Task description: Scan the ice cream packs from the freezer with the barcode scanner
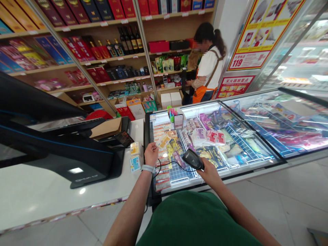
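My right hand is wrapped round a black handheld barcode scanner, whose head points left over the glass top of a chest freezer. A black cable runs left from the scanner. My left hand, with a pale band on its wrist, has curled fingers at the corner of a clear packet with a yellow label. On the counter just left of that hand sit a yellow-labelled packet stack and a blue-labelled packet stack. Purple-labelled packets and red-labelled packets lie on the glass farther right.
A dark checkout terminal stands on the white counter at left. A colourful spiky item is on the freezer's far edge. Behind it, a person in an orange apron faces shelves of boxes and bottles.
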Demonstrator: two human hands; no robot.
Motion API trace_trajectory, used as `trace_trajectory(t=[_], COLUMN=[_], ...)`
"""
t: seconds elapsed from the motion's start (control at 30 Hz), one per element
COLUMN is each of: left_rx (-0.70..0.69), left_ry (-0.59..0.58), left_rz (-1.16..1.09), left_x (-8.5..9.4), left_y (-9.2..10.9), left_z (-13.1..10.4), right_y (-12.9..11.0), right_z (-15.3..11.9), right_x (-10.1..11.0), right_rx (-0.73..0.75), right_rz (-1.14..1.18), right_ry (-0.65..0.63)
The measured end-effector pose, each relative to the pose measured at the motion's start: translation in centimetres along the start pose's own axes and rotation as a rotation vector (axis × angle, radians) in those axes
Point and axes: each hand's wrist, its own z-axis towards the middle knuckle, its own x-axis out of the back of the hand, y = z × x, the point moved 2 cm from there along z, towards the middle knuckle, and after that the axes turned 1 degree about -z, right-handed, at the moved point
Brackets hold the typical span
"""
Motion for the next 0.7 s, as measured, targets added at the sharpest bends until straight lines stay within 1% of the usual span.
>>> trace_trajectory(t=[0.33,0.7], left_rx=[0.014,0.019], left_ry=[-0.002,0.013], left_rz=[0.002,-0.007], left_x=[-0.07,-0.05], left_y=[-0.05,0.06], left_z=[-0.10,-0.25], right_y=[-0.03,-0.09], right_z=[0.09,-0.08], right_x=[-0.14,-0.05], right_rx=[0.020,0.007], right_rz=[-0.001,0.006], right_ry=[-0.024,-0.026])
